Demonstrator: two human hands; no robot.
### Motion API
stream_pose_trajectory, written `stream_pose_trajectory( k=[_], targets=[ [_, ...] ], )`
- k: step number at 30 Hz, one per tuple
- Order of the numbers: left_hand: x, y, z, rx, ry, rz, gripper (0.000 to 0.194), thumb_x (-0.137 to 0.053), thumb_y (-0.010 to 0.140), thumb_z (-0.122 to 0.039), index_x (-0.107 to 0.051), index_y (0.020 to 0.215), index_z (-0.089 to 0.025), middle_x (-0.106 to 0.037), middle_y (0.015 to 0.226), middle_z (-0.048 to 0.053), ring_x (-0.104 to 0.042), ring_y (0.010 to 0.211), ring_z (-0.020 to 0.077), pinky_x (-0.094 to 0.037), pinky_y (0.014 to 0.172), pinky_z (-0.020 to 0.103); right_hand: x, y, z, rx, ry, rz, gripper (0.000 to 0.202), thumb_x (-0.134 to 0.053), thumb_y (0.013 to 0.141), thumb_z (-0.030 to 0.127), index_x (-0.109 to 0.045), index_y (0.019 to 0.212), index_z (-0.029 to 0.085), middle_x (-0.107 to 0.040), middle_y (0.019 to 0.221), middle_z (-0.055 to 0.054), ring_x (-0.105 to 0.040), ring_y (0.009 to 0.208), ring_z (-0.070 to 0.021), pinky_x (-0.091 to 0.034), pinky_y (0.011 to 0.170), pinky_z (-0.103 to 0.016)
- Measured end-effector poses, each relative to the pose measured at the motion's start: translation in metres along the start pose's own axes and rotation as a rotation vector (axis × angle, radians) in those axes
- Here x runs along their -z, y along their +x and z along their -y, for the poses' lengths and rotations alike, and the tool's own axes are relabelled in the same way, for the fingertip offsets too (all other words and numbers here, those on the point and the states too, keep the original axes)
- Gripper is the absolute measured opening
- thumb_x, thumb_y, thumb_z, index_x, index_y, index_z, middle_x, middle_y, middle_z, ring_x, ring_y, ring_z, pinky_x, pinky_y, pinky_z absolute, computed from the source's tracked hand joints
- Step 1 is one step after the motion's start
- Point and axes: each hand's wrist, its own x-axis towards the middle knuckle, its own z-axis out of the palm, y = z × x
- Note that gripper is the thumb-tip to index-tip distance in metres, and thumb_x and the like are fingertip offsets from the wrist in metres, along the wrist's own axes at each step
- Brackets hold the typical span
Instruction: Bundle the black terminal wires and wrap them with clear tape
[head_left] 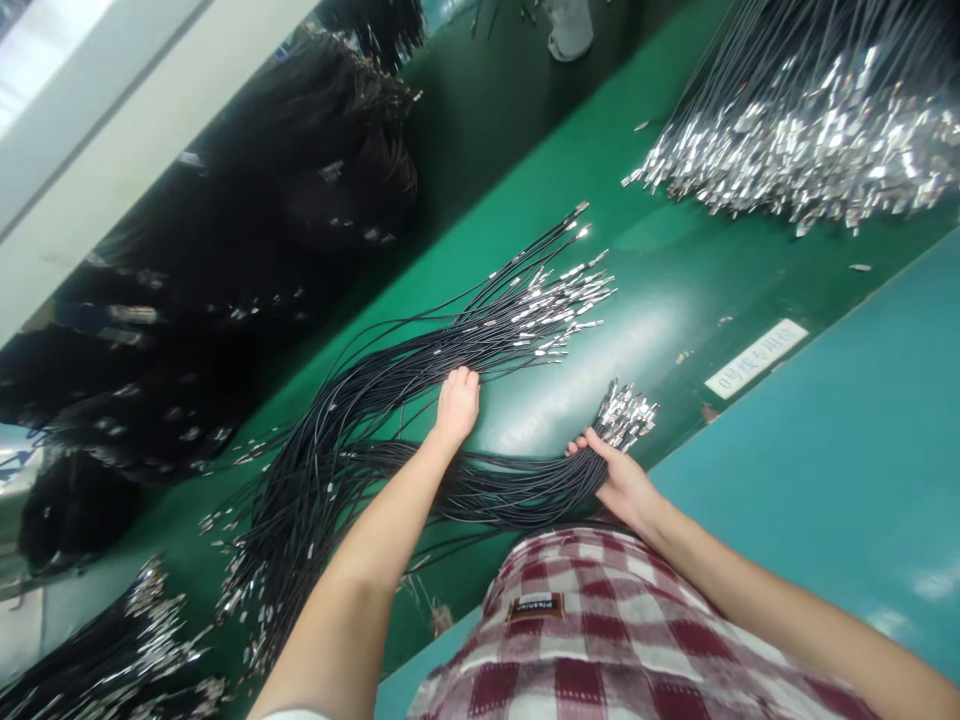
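Note:
A thick bundle of black cables [525,485] runs into my right hand [611,470], whose fingers wrap round it just below the silvery metal ends. Those ends [628,412] poke out past my thumb in a tight cluster. My left hand [457,405] is closed at the near edge of a second, looser spread of black cables [390,375]. What its fingers pinch is hidden behind the knuckles. The metal tips [566,300] of this spread fan out to the right. Both groups of cables trail together toward the lower left.
A large heap of metal-tipped cables [810,150] lies at the far right of the green table [645,250]. Dark cable masses [300,200] fill the left, under a pale beam [135,120]. Another bundle [142,640] sits lower left. A white label [756,358] sticks near the table edge.

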Motion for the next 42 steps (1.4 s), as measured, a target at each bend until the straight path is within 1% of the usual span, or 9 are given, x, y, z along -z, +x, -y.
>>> stream_pose_trajectory(
  k=[8, 14, 17, 20, 24, 29, 35, 39, 42],
  targets=[
    [0.005, -0.014, -0.005, -0.014, -0.008, 0.002, 0.008, -0.052, 0.092, -0.02, -0.057, 0.096, -0.016, -0.06, 0.112, 0.013, -0.052, 0.107, 0.0289, -0.045, 0.094, 0.042, -0.003, -0.002, 0.002, -0.022, 0.009, -0.041, 0.019, -0.078, 0.082, 0.022, -0.066, 0.069, 0.015, -0.066, 0.07, -0.002, -0.065, 0.067, -0.0145, -0.059, 0.064, -0.025],
    [0.018, -0.009, -0.004, 0.093, -0.019, -0.078, 0.033, -0.045, 0.088, -0.012, -0.052, 0.12, -0.015, -0.055, 0.122, 0.016, -0.05, 0.112, 0.0301, -0.045, 0.093, 0.043, -0.004, -0.004, 0.002, -0.025, 0.024, -0.051, 0.017, -0.072, 0.086, 0.02, -0.066, 0.071, 0.015, -0.067, 0.07, -0.002, -0.066, 0.066, -0.0149, -0.059, 0.063, -0.024],
    [0.023, -0.007, 0.004, 0.116, 0.001, -0.009, 0.032, -0.038, 0.086, -0.007, -0.057, 0.111, -0.015, -0.058, 0.115, 0.015, -0.051, 0.111, 0.0309, -0.046, 0.092, 0.044, -0.002, -0.003, 0.002, -0.025, 0.021, -0.068, 0.015, -0.072, 0.086, 0.019, -0.066, 0.072, 0.015, -0.068, 0.072, -0.003, -0.067, 0.067, -0.0152, -0.06, 0.066, -0.025],
    [0.028, -0.003, 0.019, 0.107, -0.066, -0.044, 0.03, -0.042, 0.086, -0.011, -0.059, 0.11, -0.017, -0.06, 0.114, 0.013, -0.052, 0.112, 0.0291, -0.046, 0.096, 0.044, 0.002, -0.002, 0.001, -0.013, 0.011, -0.062, 0.013, -0.078, 0.081, 0.02, -0.067, 0.075, 0.017, -0.068, 0.073, -0.001, -0.067, 0.067, -0.0156, -0.061, 0.068, -0.026],
    [0.035, 0.008, 0.055, 0.304, -0.086, -0.142, 0.061, -0.047, 0.077, -0.006, -0.043, 0.137, -0.014, -0.042, 0.147, 0.017, -0.04, 0.134, 0.032, -0.039, 0.108, 0.049, 0.004, -0.001, 0.001, -0.035, 0.012, -0.063, 0.013, -0.079, 0.08, 0.02, -0.067, 0.075, 0.017, -0.069, 0.073, -0.001, -0.067, 0.068, -0.0162, -0.062, 0.066, -0.027],
    [0.042, 0.025, 0.101, 0.252, -0.074, 0.067, 0.081, -0.048, 0.071, 0.0, -0.032, 0.149, -0.018, -0.028, 0.16, 0.012, -0.027, 0.145, 0.0329, -0.03, 0.115, 0.052, 0.002, -0.002, 0.001, -0.04, 0.024, -0.086, 0.011, -0.072, 0.085, 0.017, -0.067, 0.076, 0.016, -0.069, 0.073, -0.002, -0.067, 0.066, -0.0158, -0.062, 0.062, -0.025],
    [0.051, 0.041, 0.109, 0.136, 0.012, 0.168, 0.046, -0.048, 0.083, -0.011, -0.055, 0.128, -0.017, -0.058, 0.127, 0.014, -0.051, 0.12, 0.0286, -0.042, 0.103, 0.044, 0.003, 0.0, -0.001, -0.035, 0.021, -0.079, 0.009, -0.074, 0.084, 0.017, -0.068, 0.077, 0.015, -0.069, 0.073, -0.003, -0.068, 0.068, -0.0164, -0.062, 0.063, -0.026],
    [0.057, 0.04, 0.105, 0.141, 0.062, 0.15, 0.013, -0.052, 0.088, -0.02, -0.062, 0.096, -0.018, -0.06, 0.109, 0.012, -0.053, 0.111, 0.029, -0.045, 0.095, 0.041, 0.005, 0.002, -0.001, -0.033, 0.026, -0.064, 0.011, -0.078, 0.079, 0.017, -0.068, 0.077, 0.016, -0.069, 0.074, -0.002, -0.068, 0.069, -0.0167, -0.062, 0.065, -0.026],
    [0.063, 0.035, 0.101, 0.137, 0.05, 0.16, 0.007, -0.052, 0.09, -0.021, -0.058, 0.092, -0.018, -0.061, 0.104, 0.012, -0.057, 0.102, 0.027, -0.045, 0.089, 0.038, 0.006, 0.004, -0.002, -0.031, 0.038, -0.053, 0.011, -0.078, 0.08, 0.017, -0.067, 0.076, 0.016, -0.069, 0.074, -0.002, -0.068, 0.069, -0.0165, -0.062, 0.066, -0.026]
  ],
)
